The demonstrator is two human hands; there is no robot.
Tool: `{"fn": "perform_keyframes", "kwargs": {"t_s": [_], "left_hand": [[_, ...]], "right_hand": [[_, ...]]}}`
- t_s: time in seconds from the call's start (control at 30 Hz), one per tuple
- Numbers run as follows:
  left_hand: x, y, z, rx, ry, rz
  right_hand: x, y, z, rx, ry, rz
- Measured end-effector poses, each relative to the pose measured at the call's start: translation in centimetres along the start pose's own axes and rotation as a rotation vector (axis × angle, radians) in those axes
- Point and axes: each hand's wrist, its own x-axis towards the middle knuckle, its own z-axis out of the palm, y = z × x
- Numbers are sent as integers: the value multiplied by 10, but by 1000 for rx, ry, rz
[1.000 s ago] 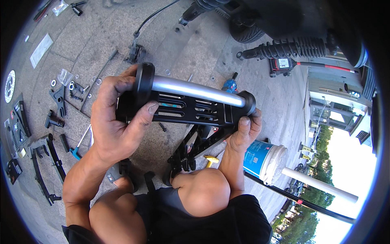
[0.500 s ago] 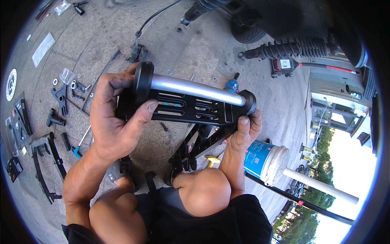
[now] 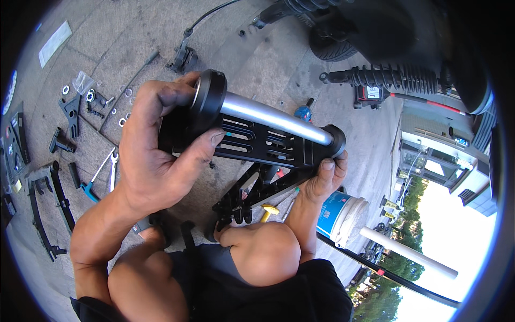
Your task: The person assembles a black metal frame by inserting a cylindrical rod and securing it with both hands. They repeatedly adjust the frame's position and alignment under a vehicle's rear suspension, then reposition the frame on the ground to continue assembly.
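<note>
I grip a black slotted frame (image 3: 260, 140) by both ends, left hand (image 3: 161, 153) closed on one, right hand (image 3: 325, 180) on the other, silver tube (image 3: 276, 119) along it, held before my knees (image 3: 271, 247).

- Slotted frame (image 3: 266, 154): matte black all over, its long openings making parallel rows
- Tube (image 3: 276, 120): bright silver, with a pale streak of shine along it
- End rings (image 3: 215, 99): black
- Bucket (image 3: 332, 212): blue side bearing a small pale square, whitish lid
- Thick pipe (image 3: 410, 253): plain white
- Long pole (image 3: 413, 287): black, broken by a red band
- Power tool (image 3: 303, 112): blue with a black tip
- Floor jack (image 3: 368, 95): red and black, its bar in red and black stretches
- Shock absorber (image 3: 391, 80): black, striped by its coils
- T-handle (image 3: 88, 191): blue, with a silver shaft
- Paving (image 3: 225, 59): mottled grey, crossed by darker joint lines
- Paper sheet (image 3: 54, 45): white
- Shorts (image 3: 209, 263): dark grey
- Shirt (image 3: 268, 292): black
- Trees (image 3: 410, 225): green
</note>
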Motion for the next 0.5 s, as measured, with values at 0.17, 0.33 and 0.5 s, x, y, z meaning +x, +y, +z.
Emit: {"fn": "perform_keyframes", "kwargs": {"t_s": [0.17, 0.33, 0.5], "left_hand": [[0, -1, -4, 17, -68, 14], [2, -1, -4, -7, -70, 7], [2, -1, -2, -88, -44, -28]], "right_hand": [[0, -1, 4, 5, 18, -14], [2, -1, 6, -3, 34, -3], [1, -2, 6, 1, 41, 17]]}}
